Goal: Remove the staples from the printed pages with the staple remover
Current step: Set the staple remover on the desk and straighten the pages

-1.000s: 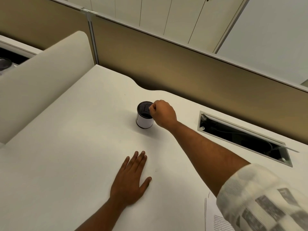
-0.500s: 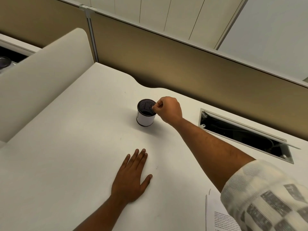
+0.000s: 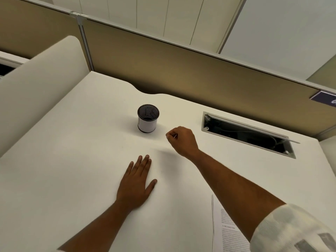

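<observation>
My right hand [image 3: 181,140] hovers just above the white desk [image 3: 72,160], fingers curled shut, pinching a thin silvery metal piece [image 3: 175,136]; it is too small to identify. A little to its left stands a small black mesh cup [image 3: 147,119] with a white band, some small items lying inside it. My left hand [image 3: 136,184] lies flat on the desk, palm down, fingers together, holding nothing. The printed pages [image 3: 229,233] lie at the bottom right, partly under my right sleeve. No staple remover can be made out.
An open cable hatch [image 3: 249,133] is cut into the desk at the right rear. A tan partition [image 3: 181,73] runs along the desk's far edge, and a white curved divider [image 3: 36,84] stands on the left.
My right hand has come away from the rim of the mesh cup, moving right and toward me, still closed. My left hand has stayed flat on the desk.
</observation>
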Demonstrator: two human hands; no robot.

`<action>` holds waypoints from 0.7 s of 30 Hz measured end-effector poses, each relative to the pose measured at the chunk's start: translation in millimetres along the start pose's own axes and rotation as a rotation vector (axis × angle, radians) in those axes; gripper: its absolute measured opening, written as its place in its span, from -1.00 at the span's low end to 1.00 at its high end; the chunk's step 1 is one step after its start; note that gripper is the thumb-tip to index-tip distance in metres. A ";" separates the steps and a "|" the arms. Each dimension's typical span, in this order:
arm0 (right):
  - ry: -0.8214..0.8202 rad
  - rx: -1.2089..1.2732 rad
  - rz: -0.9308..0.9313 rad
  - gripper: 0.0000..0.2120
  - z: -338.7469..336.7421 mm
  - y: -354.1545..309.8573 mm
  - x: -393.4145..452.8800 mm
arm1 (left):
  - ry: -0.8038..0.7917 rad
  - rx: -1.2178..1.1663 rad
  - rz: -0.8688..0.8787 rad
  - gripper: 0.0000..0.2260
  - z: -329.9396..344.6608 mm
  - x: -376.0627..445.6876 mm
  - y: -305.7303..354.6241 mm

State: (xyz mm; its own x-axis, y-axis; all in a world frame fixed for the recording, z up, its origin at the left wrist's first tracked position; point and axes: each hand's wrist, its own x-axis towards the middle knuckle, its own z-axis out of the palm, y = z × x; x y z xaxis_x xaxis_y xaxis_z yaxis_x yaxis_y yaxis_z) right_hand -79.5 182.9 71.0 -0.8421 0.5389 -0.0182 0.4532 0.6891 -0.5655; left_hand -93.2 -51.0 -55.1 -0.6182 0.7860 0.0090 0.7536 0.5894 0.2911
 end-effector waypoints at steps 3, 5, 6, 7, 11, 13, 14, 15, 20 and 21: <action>-0.028 0.023 0.049 -0.86 -6.0 21.2 -34.5 | -0.029 0.027 -0.017 -0.32 0.2 0.4 1.1; -0.021 0.039 0.089 -0.87 -12.1 40.3 -61.0 | -0.054 0.019 -0.028 -0.31 1.3 -2.6 9.0; -0.009 0.049 0.111 -0.89 -15.9 51.7 -76.1 | -0.061 0.017 -0.034 -0.30 2.9 -6.1 16.2; 0.005 0.057 0.125 -0.90 -18.6 62.1 -89.8 | -0.065 0.014 -0.044 -0.28 4.6 -9.5 22.7; 0.096 0.093 0.194 -0.94 -29.5 106.7 -147.0 | -0.061 -0.018 -0.041 -0.22 12.8 -27.1 56.8; 0.164 0.102 0.250 -0.95 -33.8 128.6 -174.1 | -0.059 -0.046 -0.016 -0.23 18.1 -35.9 73.6; 0.204 0.096 0.287 -0.94 -38.2 141.5 -190.0 | -0.064 -0.059 0.014 -0.24 21.7 -40.5 85.9; 0.243 0.078 0.317 -0.92 -41.6 152.9 -203.6 | -0.071 -0.066 0.045 -0.25 25.3 -44.9 96.4; 0.346 -0.159 0.462 -0.72 -57.9 207.9 -267.4 | -0.138 -0.082 0.194 -0.32 41.3 -65.8 146.9; 0.340 -0.192 0.478 -0.66 -59.7 216.3 -278.1 | -0.153 -0.081 0.229 -0.34 43.0 -69.0 156.0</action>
State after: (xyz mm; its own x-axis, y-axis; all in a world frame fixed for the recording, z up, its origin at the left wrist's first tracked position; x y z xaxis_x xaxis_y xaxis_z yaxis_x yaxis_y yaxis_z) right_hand 270.2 210.9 3.0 -0.4066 0.9123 0.0487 0.8289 0.3908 -0.4002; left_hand 76.6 -5.2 -51.4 -0.3881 0.9197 -0.0588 0.8457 0.3808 0.3738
